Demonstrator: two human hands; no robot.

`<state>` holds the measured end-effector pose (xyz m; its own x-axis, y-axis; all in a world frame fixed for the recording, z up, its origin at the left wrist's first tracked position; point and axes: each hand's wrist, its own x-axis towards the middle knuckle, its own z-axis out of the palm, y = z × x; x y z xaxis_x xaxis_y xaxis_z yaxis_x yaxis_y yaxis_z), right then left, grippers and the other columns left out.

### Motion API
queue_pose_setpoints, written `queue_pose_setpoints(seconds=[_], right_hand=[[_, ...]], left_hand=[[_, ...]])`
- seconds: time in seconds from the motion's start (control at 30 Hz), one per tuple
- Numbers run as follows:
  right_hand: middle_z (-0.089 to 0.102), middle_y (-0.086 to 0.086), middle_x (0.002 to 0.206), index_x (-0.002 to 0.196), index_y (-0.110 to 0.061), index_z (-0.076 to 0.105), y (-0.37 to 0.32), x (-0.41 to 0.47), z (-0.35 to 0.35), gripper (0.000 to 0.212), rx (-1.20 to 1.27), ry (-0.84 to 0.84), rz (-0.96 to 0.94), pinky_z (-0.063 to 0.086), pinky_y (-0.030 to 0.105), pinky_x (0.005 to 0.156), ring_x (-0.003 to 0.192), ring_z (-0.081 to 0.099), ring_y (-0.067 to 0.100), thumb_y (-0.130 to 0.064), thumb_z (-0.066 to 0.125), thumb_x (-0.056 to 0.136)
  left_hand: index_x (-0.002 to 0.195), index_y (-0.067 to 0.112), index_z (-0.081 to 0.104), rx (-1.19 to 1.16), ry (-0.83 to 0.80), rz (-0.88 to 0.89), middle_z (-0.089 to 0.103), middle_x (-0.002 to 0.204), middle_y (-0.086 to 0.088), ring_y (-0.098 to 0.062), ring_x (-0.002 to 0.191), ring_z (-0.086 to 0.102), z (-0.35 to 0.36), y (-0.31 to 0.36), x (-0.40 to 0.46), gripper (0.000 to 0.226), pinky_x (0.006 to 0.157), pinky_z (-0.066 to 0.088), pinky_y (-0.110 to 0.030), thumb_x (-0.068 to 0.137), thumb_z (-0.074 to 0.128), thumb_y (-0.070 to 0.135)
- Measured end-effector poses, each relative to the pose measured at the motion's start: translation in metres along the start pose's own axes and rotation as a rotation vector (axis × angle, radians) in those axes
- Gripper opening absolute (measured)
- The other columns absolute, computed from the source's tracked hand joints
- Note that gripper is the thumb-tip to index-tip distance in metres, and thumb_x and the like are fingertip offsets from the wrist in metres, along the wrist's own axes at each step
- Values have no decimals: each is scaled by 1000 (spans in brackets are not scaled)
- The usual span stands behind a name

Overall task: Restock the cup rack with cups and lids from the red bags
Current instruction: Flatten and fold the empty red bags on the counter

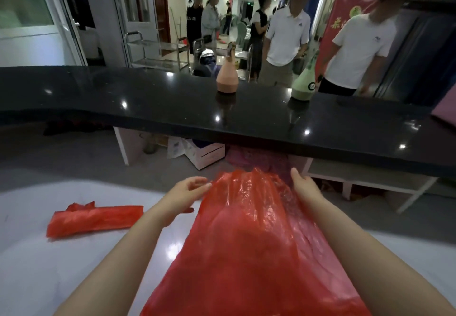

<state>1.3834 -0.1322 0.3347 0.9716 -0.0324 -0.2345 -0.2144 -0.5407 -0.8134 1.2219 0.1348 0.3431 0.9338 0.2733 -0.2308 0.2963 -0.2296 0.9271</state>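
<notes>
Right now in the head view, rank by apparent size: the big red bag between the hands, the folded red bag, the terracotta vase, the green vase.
1. Big red bag, though nearest the camera.
2. Folded red bag.
3. Terracotta vase and green vase: too alike to rank.

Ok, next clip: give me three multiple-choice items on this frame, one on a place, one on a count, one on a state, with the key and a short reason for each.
1. Where does the folded red bag lie?
A. On the white table, on the left hand's side of the large red bag
B. On the black counter
C. Inside the cardboard box

2. How many bottle-shaped vessels stand on the black counter?
A. One
B. Two
C. Four

3. How are the hands at the large red bag?
A. Both away from it
B. One at each side of its far end
C. Both underneath it

Key: 1 A, it rests on the white table. 2 B, a terracotta vessel and a green vessel. 3 B, left hand, right hand.
</notes>
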Motion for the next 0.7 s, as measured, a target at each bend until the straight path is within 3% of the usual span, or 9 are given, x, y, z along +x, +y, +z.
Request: queue_pose_setpoints(seconds=[0.03,0.1,0.17,0.23,0.37,0.47,0.57,0.7], right_hand=[[43,16,145,143,-4,38,-1,4,3,77,20,-42,78,36,42,106,130,43,35,-63,38,93],[51,17,138,141,-2,41,0,9,10,84,81,-137,138,40,46,105,124,50,36,-66,48,87],[65,13,113,132,-1,49,3,12,14,72,144,-184,96,50,42,92,102,63,30,-52,66,84],[69,8,101,124,-7,56,6,13,16,53,163,-197,38,54,42,87,91,68,26,-34,74,82],[72,12,97,113,-14,64,14,15,13,35,284,-169,12,57,40,79,85,71,27,-8,72,79],[69,17,103,107,-16,63,25,13,6,36,340,-166,24,56,46,82,90,68,33,4,66,78],[68,15,94,109,-15,61,36,10,-5,33,415,-153,65,55,34,63,73,66,26,5,60,82],[56,5,63,111,-9,62,51,8,-17,22,477,-123,155,35,25,47,49,46,15,-15,62,89]], left_hand=[[116,32,56,23,-36,-28,62,111,10,-10,103,60,2,-1,4,34,85,53,-37,87,61,49],[109,28,55,40,-24,-51,63,106,7,-12,98,62,6,-4,14,35,82,55,-36,83,65,50],[105,23,56,28,10,-57,65,99,1,-14,89,65,10,-7,22,33,71,53,-32,82,70,42],[100,18,60,7,17,-65,67,88,-1,-12,73,63,10,-10,27,25,60,46,-25,82,73,30],[87,13,66,-182,19,-141,61,65,3,-5,52,53,-6,-22,36,7,57,41,-21,89,65,19],[86,17,59,-311,103,-264,55,68,2,-11,57,49,-28,-39,41,7,54,35,-22,93,59,16],[87,14,58,-380,218,-315,58,74,-5,-17,64,53,-57,-58,44,10,56,39,-24,94,53,11],[88,8,61,-358,309,-360,60,73,-13,-25,62,55,-91,-78,48,10,61,49,-31,93,53,5]])
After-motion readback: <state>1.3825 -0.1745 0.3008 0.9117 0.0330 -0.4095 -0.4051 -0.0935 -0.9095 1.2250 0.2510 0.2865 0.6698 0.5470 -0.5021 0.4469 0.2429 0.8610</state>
